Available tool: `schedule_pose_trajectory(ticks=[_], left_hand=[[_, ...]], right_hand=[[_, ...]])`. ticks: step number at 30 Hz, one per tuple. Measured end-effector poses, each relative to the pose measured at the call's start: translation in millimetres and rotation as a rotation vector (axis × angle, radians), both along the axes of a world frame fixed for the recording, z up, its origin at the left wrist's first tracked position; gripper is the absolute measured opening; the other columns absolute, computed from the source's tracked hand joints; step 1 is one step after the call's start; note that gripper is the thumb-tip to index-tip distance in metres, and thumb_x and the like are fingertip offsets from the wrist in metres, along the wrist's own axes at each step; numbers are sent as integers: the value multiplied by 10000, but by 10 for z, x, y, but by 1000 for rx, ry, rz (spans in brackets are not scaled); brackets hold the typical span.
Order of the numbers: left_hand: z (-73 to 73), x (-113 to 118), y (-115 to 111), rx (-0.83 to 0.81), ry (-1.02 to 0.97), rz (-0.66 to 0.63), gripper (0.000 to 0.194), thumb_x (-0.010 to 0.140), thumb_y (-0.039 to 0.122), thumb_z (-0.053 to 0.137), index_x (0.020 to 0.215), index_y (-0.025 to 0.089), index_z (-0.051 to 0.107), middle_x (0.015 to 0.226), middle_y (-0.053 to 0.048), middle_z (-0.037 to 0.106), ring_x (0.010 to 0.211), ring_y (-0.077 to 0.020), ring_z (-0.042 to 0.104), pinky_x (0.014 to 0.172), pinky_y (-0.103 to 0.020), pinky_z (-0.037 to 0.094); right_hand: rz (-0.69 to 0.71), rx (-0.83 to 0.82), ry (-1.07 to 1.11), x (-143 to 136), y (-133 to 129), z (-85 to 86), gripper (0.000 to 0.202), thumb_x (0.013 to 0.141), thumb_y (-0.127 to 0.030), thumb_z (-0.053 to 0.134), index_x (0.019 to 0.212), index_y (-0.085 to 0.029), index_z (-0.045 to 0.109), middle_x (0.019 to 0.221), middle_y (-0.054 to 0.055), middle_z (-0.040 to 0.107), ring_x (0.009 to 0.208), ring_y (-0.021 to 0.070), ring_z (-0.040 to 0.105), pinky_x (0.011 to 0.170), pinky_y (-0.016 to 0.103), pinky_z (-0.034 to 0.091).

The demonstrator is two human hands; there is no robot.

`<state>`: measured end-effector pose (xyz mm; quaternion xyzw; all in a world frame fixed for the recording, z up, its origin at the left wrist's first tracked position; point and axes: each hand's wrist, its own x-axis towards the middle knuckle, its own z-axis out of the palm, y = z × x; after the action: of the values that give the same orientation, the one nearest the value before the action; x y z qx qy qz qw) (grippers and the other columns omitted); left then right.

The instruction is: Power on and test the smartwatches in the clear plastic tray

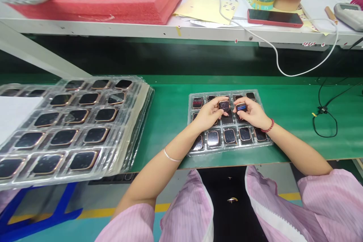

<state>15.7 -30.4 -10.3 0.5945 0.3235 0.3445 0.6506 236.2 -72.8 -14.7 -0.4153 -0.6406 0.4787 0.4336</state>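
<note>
I've got green surface (295,109) from the clear plastic tray (231,148) over to a black cable (323,110) on the right, while on the left a tray stack (137,121) sits a bit apart and pokes past the front edge. The stack's top layer is full of gold-rimmed smartwatch faces (47,163); my tray has more in rows, some hidden by the hands. Left grip (210,112) is pinched on one smartwatch (224,105), right grip (255,114) on a blue-striped smartwatch (241,107), both over the tray, side by side, not touching.
</note>
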Motion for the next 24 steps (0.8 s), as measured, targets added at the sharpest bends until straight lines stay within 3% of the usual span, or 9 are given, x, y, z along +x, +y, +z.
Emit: schedule_pose_trajectory(ticks=[9, 14, 24], left_hand=[[8, -15, -2, 37, 19, -5, 483, 797, 151, 656, 1277, 174, 609, 1208, -106, 695, 788, -141, 723, 627, -220, 510], [30, -23, -13, 43, 28, -22, 553, 800, 153, 671, 1345, 183, 581, 1066, -76, 723, 804, -161, 731, 655, -235, 523], [47, -22, -20, 20, 22, -20, 475, 814, 203, 697, 1279, 162, 612, 1042, -81, 729, 757, -155, 724, 648, -241, 517]], right_hand=[[-7, 62, -72, -21, -17, 39, 261, 861, -219, 652, 1114, -200, 591, 927, 50, 710, 788, 166, 677, 645, 278, 535], [-20, 59, -61, -22, -21, 41, 257, 860, -211, 638, 1111, -199, 584, 914, 46, 714, 747, 160, 668, 632, 282, 534], [-16, 82, -80, -19, -21, 18, 314, 845, -218, 661, 1149, -205, 586, 993, 65, 726, 925, 209, 720, 725, 314, 562]])
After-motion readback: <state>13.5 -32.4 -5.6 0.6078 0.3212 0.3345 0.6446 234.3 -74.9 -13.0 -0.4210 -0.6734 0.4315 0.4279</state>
